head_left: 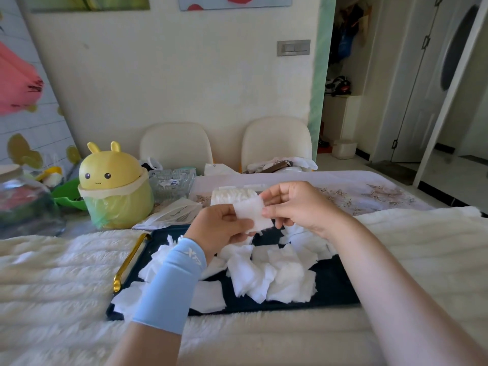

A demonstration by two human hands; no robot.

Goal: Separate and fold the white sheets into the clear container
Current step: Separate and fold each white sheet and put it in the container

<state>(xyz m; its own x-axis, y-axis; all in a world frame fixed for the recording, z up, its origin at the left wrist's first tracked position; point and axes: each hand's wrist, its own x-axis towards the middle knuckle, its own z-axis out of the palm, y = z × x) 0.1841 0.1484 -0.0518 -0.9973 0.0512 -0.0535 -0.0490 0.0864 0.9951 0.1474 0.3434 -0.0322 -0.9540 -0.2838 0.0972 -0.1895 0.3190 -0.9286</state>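
Head view:

- Left hand (221, 225) and right hand (295, 204) both grip 1 white sheet (253, 212) – left pinches its left edge, right pinches its right edge with thumb and fingertips. Sheet is held in the air between them, slightly crumpled, tilted down to the right.
- Clear container (232, 195) sits just behind the grip on the table, partly hidden by the held sheet and the right fingers. A stack of folded white sheets fills it, edges up.
- Below the grip: dark tray (330, 286) with loose sheets (264, 270) scattered and overlapping across most of it, some hanging over the near-left corner.
- Gold handle (130, 260) runs along the tray's left edge, left of and below the grip.
- Blue sleeve (171, 283) covers the left forearm up to the wrist; right forearm is bare.
- Tray rests on a white fluffy cover (52, 273) spread on both sides.
- Left of the grip, well apart: yellow bunny bin (113, 186) with a yellow-green bag liner, printed papers (174, 213) just beside it, a glass dish (171, 180) behind.
- Far left – glass jar (23, 199), green bowl (68, 196).
- Behind the table: 2 cream chairs (175, 143).
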